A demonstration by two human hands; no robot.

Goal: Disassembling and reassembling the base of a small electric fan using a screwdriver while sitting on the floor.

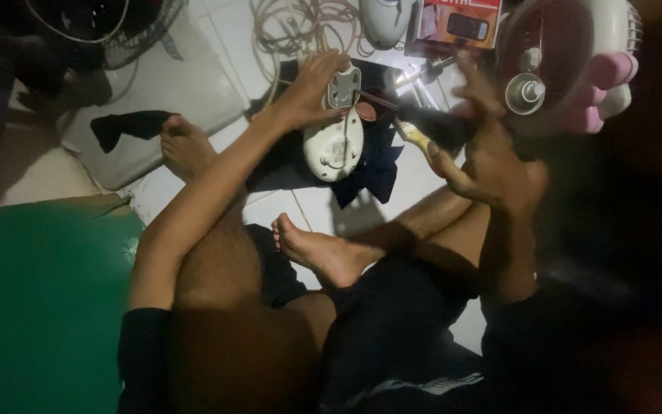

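A white tiled floor (430, 184) fills the upper part of the head view, and a green mat (40, 307) covers the lower left corner. A person sits on the tiles with legs folded, one bare foot (319, 249) pointing left in the middle and the other foot (185, 146) resting near a white cushion (170, 92). At the upper right stands a small white fan (568, 54) with a pink grille and pink knobs, its metal hub facing the camera. A dark cloth (369, 165) is spread on the floor between the legs, and on it lies a white oval appliance housing (333, 146), opened, with a small grey panel (344, 86) at its upper end. The left hand (312, 88) reaches down onto that panel, fingers curled around its edge and pressing on it. The right hand (492, 149) hovers just right of the housing, clasped around a brush (434, 132) with a yellowish handle and dark bristles. A coil of pale cable (300, 23) lies behind, beside a red printed box (457, 23). A black sock (128, 125) rests on the cushion.
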